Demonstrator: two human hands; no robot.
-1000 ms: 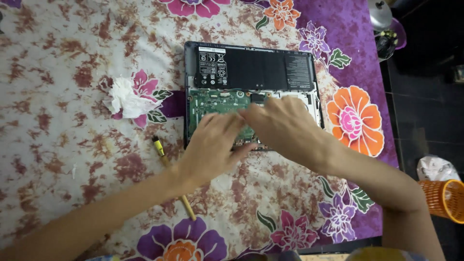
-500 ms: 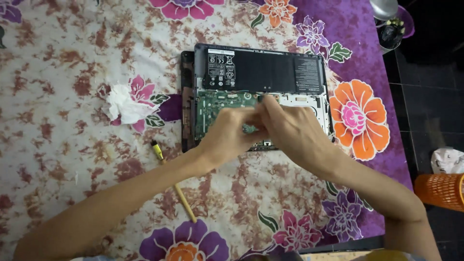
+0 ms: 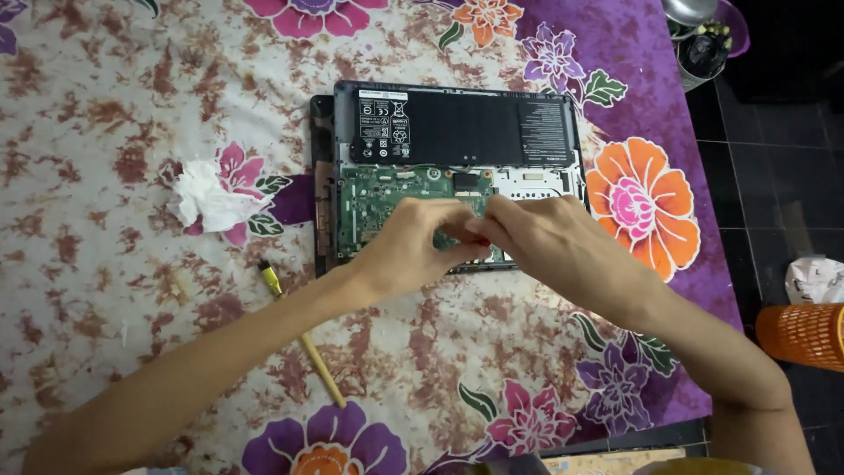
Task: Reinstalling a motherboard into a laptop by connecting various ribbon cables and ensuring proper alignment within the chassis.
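Observation:
An opened laptop lies bottom-up on a flowered cloth, its black battery at the far side and its green circuit board exposed below. My left hand and my right hand meet over the board's near middle, fingertips pinched together and touching. Whatever small part sits between the fingers is hidden by them.
A crumpled white tissue lies left of the laptop. A yellow-tipped tool with a wooden handle rests partly under my left forearm. An orange basket stands on the dark floor at right, past the cloth's edge. A dark pot stands at top right.
Both hands have drawn closer together over the board, fingertips now meeting. The view has shifted slightly, so the laptop sits further right in the picture.

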